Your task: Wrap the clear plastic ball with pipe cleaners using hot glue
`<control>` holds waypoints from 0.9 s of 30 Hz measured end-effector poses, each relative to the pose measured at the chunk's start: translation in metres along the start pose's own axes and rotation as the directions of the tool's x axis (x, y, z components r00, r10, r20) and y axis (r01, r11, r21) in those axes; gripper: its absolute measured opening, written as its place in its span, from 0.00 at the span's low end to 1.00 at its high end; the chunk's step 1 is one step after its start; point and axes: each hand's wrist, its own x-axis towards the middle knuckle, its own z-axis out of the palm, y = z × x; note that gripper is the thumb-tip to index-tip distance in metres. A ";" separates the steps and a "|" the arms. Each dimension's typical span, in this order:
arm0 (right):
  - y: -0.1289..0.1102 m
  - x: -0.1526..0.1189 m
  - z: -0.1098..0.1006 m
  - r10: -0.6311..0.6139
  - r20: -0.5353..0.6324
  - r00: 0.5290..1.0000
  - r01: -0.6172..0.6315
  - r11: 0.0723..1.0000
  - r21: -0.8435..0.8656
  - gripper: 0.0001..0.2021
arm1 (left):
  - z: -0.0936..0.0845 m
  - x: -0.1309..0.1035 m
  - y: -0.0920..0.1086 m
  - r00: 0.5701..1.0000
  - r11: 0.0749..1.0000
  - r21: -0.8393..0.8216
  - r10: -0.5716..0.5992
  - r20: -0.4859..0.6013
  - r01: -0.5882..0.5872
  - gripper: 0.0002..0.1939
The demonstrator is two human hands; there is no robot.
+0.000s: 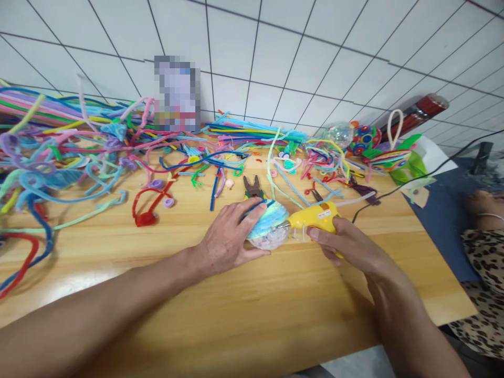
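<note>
My left hand (230,236) is wrapped round a clear ball (270,240) whose upper part is covered with blue and green pipe cleaners (271,216). In my right hand (350,241) is a yellow glue gun (315,216). Its metal nozzle touches or nearly touches the ball's right side, at the lower edge of the pipe cleaner cover. A pale green pipe cleaner (270,165) rises from behind the ball. Just beyond the ball lie pliers (252,186) with dark jaws, their handles partly hidden.
Many coloured pipe cleaners (71,152) lie heaped at the left and along the wall. A red pipe-cleaner piece (146,218) lies nearer. Decorated balls (365,137) stand at the back right. A black cord (429,176) crosses the right side. Beyond the table's right edge sits a person in a leopard-print garment (482,262).
</note>
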 end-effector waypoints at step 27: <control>-0.005 -0.009 0.004 0.021 -0.100 0.995 -0.023 0.999 -0.026 0.36 | -0.001 0.003 -0.001 1.000 1.000 -0.026 0.007 -0.003 -0.007 0.50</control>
